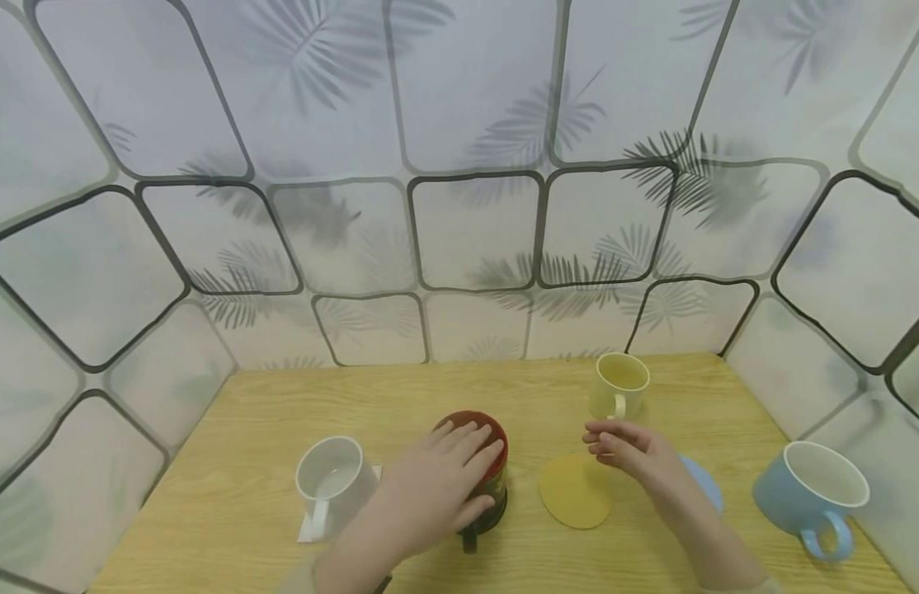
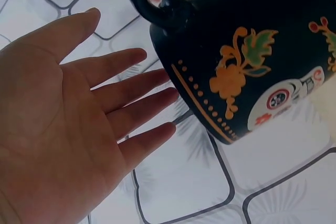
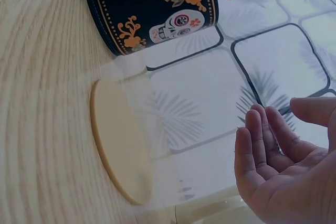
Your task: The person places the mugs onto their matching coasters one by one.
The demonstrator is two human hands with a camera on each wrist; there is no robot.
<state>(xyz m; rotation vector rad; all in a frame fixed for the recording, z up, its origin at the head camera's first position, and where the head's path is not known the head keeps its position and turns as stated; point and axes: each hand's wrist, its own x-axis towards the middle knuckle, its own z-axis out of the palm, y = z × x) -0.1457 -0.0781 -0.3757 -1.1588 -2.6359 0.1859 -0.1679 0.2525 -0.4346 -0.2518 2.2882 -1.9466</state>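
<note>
Mug [image 1: 493,487], dark, red-lined, sits mid-counter [image 1: 281,412] under my left hand [image 1: 437,478], fingers straight, gripping nothing; my right hand [image 1: 641,454], loosely bent, is empty. I'd guess stiff, weighty, slick, breakable: take its handle [image 1: 470,540].

Pale left sleeve [image 1: 299,579], pale right sleeve [image 1: 740,587], small dark edge [image 1: 384,584] at left wrist

Blk mug [image 3: 152,14] w/ red inside, orange flowers; upright on dk coaster [image 3: 97,17]; handle [image 1: 470,538] nearside.

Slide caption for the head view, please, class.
Left hand over a dark mug, right hand hovering near a yellow coaster.
</note>
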